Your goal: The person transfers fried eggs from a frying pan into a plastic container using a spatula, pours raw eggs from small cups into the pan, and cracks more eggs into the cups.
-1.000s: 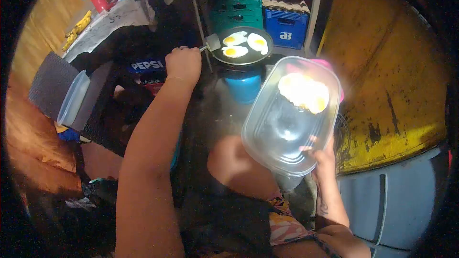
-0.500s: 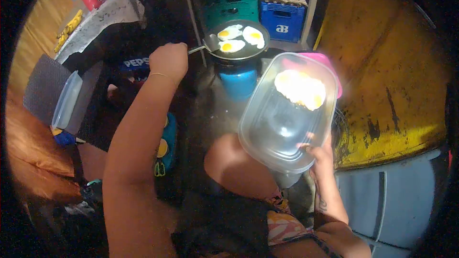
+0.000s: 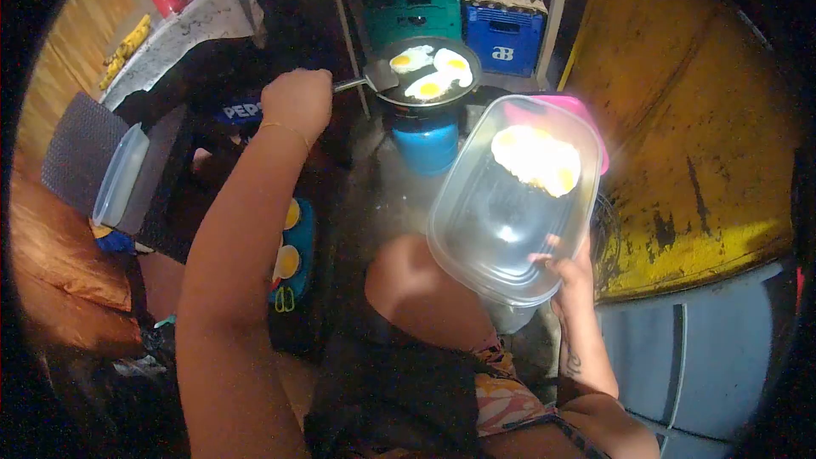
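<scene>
My left hand (image 3: 297, 104) is closed around the handle of a metal spatula (image 3: 382, 76). The spatula's blade is at the left side of a dark frying pan (image 3: 398, 99), close to the nearest fried egg (image 3: 427, 87). Two more fried eggs, one at the back left (image 3: 411, 59) and one at the right (image 3: 453, 66), lie in the pan. With my right hand (image 3: 571, 274) I grip a clear plastic container (image 3: 476, 221) by its lower right side, tilted toward me. Brightly lit fried egg (image 3: 537, 160) lies in its upper part; how many pieces is unclear.
The pan sits over a blue stove or canister (image 3: 427, 150). Behind it stand green (image 3: 412, 13) and blue crates (image 3: 503, 38). A pink item (image 3: 582, 115) shows behind the container. A yellow panel (image 3: 688, 161) borders the right; a teal tray (image 3: 304, 263) with egg-filled cups lies at left.
The spatula has shifted slightly right, and the nearest egg has slid right in the pan, against the right-hand egg. My right hand and the container have barely moved.
</scene>
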